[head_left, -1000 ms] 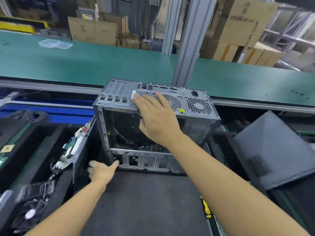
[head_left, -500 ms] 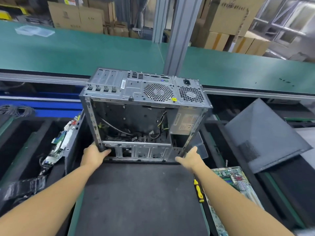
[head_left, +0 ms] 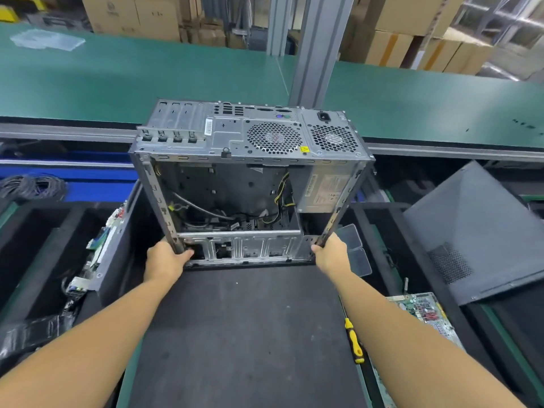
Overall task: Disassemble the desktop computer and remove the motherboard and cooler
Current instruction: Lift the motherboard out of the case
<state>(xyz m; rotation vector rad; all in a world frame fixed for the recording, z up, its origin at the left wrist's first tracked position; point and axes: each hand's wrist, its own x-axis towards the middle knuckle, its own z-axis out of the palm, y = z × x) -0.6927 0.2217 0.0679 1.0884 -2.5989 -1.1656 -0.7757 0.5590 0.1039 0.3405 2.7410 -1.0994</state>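
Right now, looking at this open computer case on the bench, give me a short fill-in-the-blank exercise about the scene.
Both the left hand and the right hand grip the computer case at its lower ____.
The rear panel, with its two fan grilles, is the case's ____ face.
The screwdriver has a yellow and ____ handle.
The circuit board lies to the screwdriver's ____.
Missing words: corners; top; black; right.

Single head view, wide-angle, looking forward and steeply down. Computer case (head_left: 250,136) sits mid-frame and near, open side towards the camera. Left hand (head_left: 164,260) and right hand (head_left: 331,256) reach it from the bottom corners. Black mat (head_left: 247,334) lies camera-side of the case, green belt (head_left: 117,78) beyond it.
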